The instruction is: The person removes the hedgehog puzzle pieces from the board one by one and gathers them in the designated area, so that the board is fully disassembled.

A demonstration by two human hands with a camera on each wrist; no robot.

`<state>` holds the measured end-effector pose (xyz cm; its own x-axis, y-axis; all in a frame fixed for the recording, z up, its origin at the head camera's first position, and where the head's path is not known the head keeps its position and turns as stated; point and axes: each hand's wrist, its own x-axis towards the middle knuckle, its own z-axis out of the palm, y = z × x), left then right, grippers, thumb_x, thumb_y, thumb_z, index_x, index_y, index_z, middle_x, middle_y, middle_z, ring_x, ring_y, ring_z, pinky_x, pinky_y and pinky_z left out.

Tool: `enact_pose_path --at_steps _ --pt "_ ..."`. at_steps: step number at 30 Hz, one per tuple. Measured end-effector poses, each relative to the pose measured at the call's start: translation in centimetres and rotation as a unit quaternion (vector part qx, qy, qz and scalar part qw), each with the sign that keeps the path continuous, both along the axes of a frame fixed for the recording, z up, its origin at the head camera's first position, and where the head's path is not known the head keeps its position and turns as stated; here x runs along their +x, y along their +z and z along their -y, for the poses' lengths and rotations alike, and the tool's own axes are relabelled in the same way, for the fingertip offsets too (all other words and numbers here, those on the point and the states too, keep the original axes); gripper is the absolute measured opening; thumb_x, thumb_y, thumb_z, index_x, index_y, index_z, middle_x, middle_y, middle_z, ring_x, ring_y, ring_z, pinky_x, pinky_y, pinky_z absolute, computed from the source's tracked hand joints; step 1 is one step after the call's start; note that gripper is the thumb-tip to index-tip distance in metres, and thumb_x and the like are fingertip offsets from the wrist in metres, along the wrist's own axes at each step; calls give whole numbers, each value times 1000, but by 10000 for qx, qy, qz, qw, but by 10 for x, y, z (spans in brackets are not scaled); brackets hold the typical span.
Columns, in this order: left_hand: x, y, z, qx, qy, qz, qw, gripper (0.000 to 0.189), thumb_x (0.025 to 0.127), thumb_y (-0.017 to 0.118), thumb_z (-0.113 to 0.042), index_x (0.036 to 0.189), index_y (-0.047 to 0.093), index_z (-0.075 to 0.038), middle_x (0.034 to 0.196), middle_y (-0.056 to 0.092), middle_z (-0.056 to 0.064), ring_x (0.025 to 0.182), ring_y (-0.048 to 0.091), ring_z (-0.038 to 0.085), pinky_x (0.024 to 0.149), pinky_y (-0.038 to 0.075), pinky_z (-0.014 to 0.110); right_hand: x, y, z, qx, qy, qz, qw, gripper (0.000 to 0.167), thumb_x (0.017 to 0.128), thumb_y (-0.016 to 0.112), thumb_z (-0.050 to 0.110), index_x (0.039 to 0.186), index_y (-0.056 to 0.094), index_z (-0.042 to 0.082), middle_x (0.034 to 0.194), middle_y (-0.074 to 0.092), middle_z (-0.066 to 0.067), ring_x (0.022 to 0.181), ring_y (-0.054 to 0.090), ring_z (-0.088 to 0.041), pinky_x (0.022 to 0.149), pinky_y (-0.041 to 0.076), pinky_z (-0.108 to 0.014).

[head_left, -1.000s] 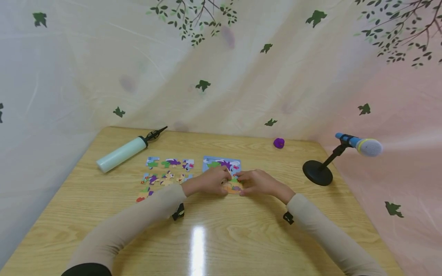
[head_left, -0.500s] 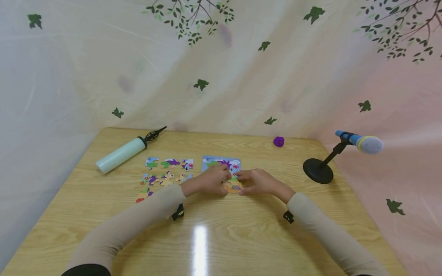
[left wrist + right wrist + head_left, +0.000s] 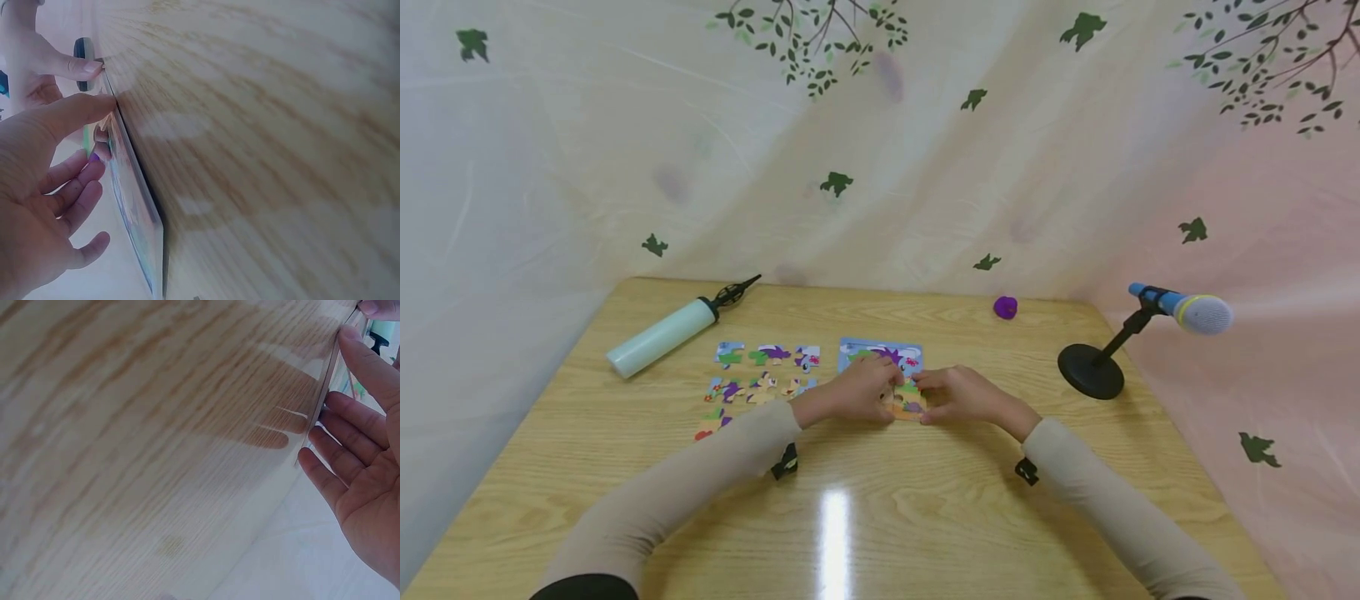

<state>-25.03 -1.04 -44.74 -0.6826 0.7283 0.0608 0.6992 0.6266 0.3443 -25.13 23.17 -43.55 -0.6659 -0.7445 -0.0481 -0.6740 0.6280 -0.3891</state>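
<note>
A small jigsaw puzzle in a blue-edged board (image 3: 880,343) lies flat on the table, partly covered by both hands. My left hand (image 3: 859,392) is over its left half. In the left wrist view the left thumb is at the board's near edge and the index finger bends toward it, pinching a puzzle piece (image 3: 100,135) mostly hidden by the fingers. My right hand (image 3: 973,398) touches the board's right side with fairly straight fingers, its thumb at the near corner. Loose puzzle pieces (image 3: 763,387) lie in rows left of the board, some behind the left sleeve.
A pale green hand pump (image 3: 664,336) lies at the back left. Toward the back edge sits a small purple object (image 3: 1006,307). A blue microphone (image 3: 1180,310) on a black stand (image 3: 1092,372) is at the right. Patterned cloth (image 3: 880,208) hangs behind the table.
Both hands stay at the puzzle board with hardly any motion. The head view has shifted slightly.
</note>
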Motion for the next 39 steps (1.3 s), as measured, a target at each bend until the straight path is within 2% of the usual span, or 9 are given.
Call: enact_pose_path --at_steps 6,12,16,21,24,28,39 --pt "0 2 -1 203 -36 -137 9997 43 82 84 -29 116 67 -9 115 68 6 114 58 27 106 43 52 0 1 0 -32 -62 60 10000 54 87 81 29 128 68 -3 139 63 -19 128 62 -37 106 49 -50" --pt "1 3 -2 457 -93 -305 9984 31 84 78 -18 112 70 -8 109 71 5 108 63 25 99 46 48 0 1 0 -29 -103 126 9999 54 87 81 31 128 68 -3 138 63 -19 127 63 -36 105 50 -50" --pt "2 2 -2 775 -177 -479 9957 23 84 75 -11 107 72 -6 105 73 6 102 65 25 94 48 46 0 1 0 3 -142 109 9998 55 87 81 32 128 68 -2 138 64 -19 126 63 -36 105 51 -50" --pt "2 1 -3 1071 -322 -782 9906 17 85 78 -9 100 73 -4 96 74 8 93 66 24 91 49 45 1 1 1 -25 -141 93 9999 53 87 81 31 127 69 -2 138 64 -20 126 63 -37 104 51 -51" --pt "2 2 -4 1002 -311 -768 9915 18 86 79 -12 101 73 -3 96 75 8 95 67 25 98 48 49 2 1 1 -56 -142 109 9998 53 87 81 30 127 68 -3 138 63 -20 127 62 -37 105 50 -51" --pt "3 5 -7 679 -156 -644 9955 18 89 78 -16 103 73 -5 101 74 7 103 66 26 106 43 54 2 1 1 -35 -180 146 9997 53 87 81 30 127 68 -3 138 64 -19 127 63 -36 105 50 -50" --pt "2 1 -10 155 56 -1256 9919 18 88 79 -24 100 72 -12 108 74 4 112 64 27 109 43 54 0 -2 1 -11 -135 72 9999 53 87 81 31 127 69 -1 139 63 -18 127 62 -35 105 50 -49"
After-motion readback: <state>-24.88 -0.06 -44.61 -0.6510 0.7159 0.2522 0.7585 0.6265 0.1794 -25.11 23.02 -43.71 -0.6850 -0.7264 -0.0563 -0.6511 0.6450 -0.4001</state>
